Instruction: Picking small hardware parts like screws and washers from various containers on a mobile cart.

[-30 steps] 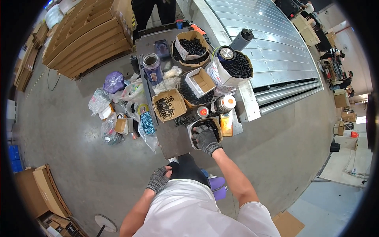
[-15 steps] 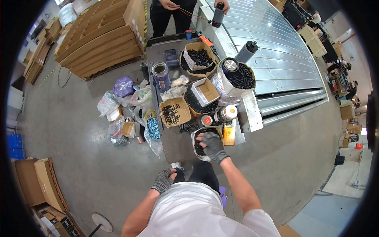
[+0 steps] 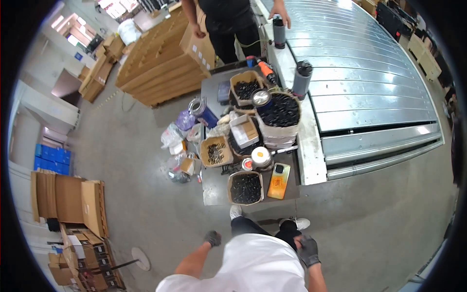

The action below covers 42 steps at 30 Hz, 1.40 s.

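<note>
Both my hands wear dark grey gloves and hang low by my body. My left hand point(image 3: 212, 238) is by my left hip, fingers curled, holding nothing I can see. My right hand point(image 3: 307, 249) is by my right thigh, its fingers closed; whether something small is inside is hidden. In front of my feet stands a low grey table point(image 3: 212, 192). Nearest me on it is a small cardboard box of dark parts point(image 3: 245, 188) and a yellow-orange phone point(image 3: 278, 181). Neither hand touches the table.
More boxes and a large paper sack of dark parts point(image 3: 278, 114) crowd the table. A grey roller conveyor point(image 3: 369, 92) runs to the right, with dark cylinders point(image 3: 301, 78) on its edge. Another person point(image 3: 228, 24) stands at the far end. Plastic bags point(image 3: 175, 146) lie left; stacked cardboard point(image 3: 160, 63) beyond.
My right hand has left the small box of dark parts and dropped to my side. The view has pulled back from the table, as if I stood up.
</note>
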Tool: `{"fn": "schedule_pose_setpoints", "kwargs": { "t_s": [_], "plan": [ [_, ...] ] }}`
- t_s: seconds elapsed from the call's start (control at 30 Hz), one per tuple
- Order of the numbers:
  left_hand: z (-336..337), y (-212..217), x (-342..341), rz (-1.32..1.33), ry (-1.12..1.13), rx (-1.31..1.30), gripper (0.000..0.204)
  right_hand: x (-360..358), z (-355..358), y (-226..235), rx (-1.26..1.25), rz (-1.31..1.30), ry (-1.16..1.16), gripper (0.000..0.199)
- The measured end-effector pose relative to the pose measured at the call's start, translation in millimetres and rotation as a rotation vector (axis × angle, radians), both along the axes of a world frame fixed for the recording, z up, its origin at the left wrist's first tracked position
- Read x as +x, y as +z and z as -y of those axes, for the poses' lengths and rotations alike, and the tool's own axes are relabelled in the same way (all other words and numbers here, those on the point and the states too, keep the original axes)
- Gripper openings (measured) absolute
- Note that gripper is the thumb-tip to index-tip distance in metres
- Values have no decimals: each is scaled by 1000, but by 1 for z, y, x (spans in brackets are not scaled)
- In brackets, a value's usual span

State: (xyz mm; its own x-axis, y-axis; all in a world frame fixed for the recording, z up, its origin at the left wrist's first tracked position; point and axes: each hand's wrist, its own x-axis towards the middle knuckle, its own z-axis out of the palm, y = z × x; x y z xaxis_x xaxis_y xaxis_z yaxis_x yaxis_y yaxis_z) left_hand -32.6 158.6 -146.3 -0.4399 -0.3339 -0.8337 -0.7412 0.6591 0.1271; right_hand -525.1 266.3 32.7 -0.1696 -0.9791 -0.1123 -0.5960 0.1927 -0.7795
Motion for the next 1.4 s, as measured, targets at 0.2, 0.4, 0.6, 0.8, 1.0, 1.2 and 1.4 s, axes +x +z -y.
{"fn": "schedule_pose_setpoints", "kwargs": {
  "t_s": [0.2, 0.4, 0.6, 0.8, 1.0, 1.2, 1.4],
  "plan": [
    [-83, -43, -147, -313, 269, 54, 35, -161, -130, -7, 78, -62, -317, 16],
    [62, -43, -492, -459, -44, 32, 34, -277, -171, 33, -91, -261, -562, 37],
    [78, 20, -841, -451, -400, 52, 33, -336, -296, -18, 117, 78, -947, 42],
    [-8, 29, -1141, -348, -613, 101, 33, -495, -377, -28, 209, 153, -1227, 36],
    [-130, 81, -1349, -160, -710, 170, 34, -643, -433, -2, 329, 210, -1435, 31],
    [-278, 94, -1564, -753, -313, 481, 28, -834, -508, 4, 470, 233, -1467, 33],
    [-377, 76, -1708, -676, -553, 613, 28, -1077, -604, -11, 593, 232, -1515, 41]
  ]
}}
